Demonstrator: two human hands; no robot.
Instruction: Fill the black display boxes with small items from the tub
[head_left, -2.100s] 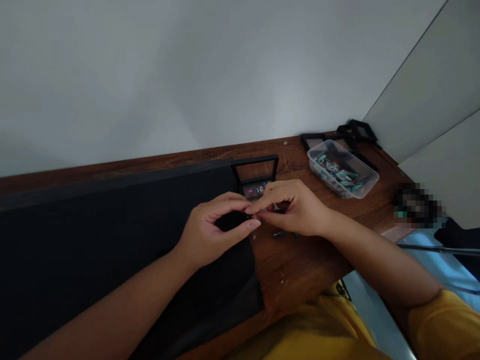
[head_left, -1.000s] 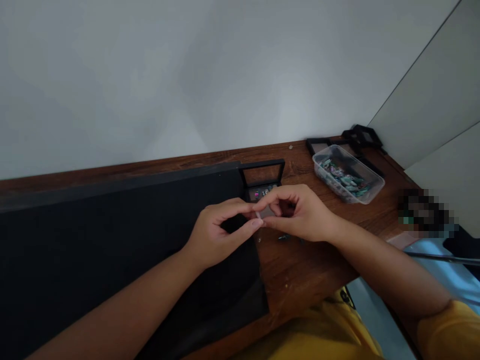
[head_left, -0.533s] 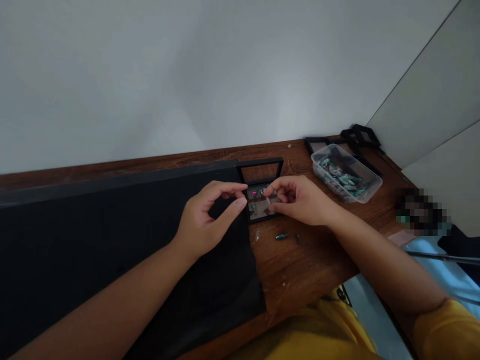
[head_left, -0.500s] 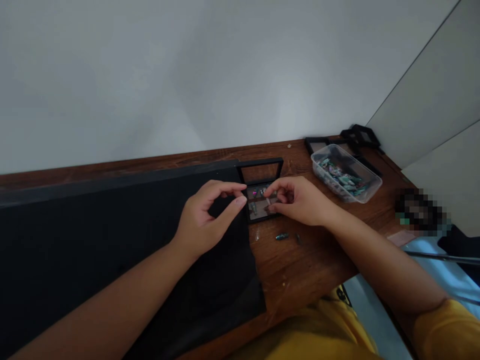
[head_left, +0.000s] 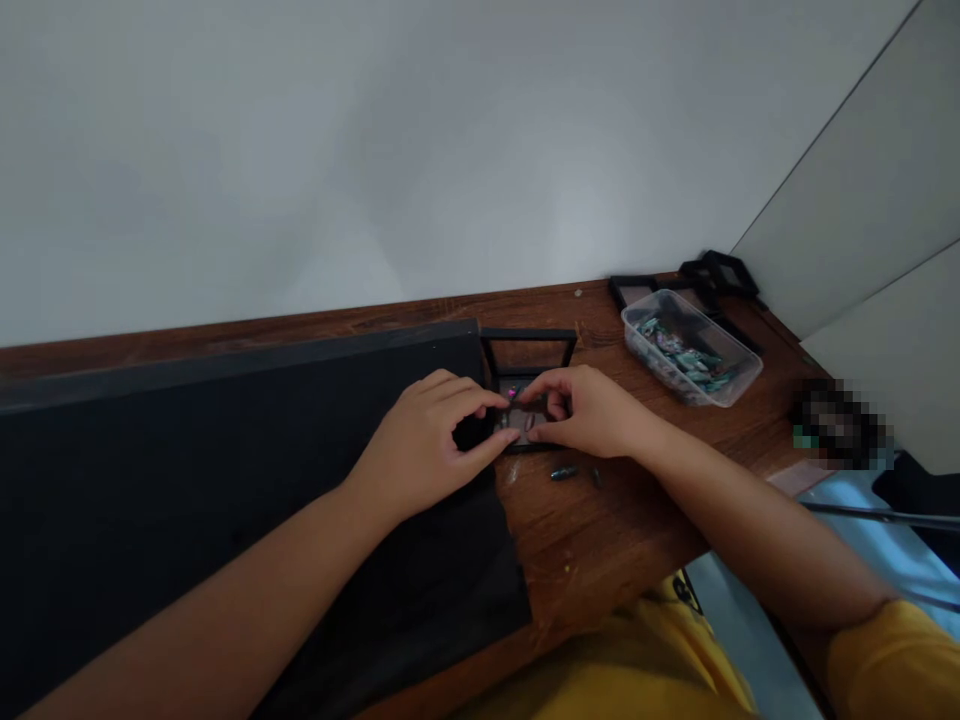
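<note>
At the centre of the frame, the black case point(head_left: 527, 334) stands with its lid raised. Over its base, the left hand point(head_left: 426, 442) curves with thumb and forefinger apart, seemingly holding nothing. The right hand point(head_left: 592, 412) is partly curled, fingertips at a small pale piece point(head_left: 530, 422) — whether it grips that, I cannot tell. Right of centre — a clear tub point(head_left: 739, 384) of teal pieces on the wooden table point(head_left: 600, 540).

On the bench point(head_left: 600, 540), the case point(head_left: 529, 334) lies under the fingers point(head_left: 487, 452), the sheet point(head_left: 225, 450) left, the tub point(head_left: 726, 392) right.
</note>
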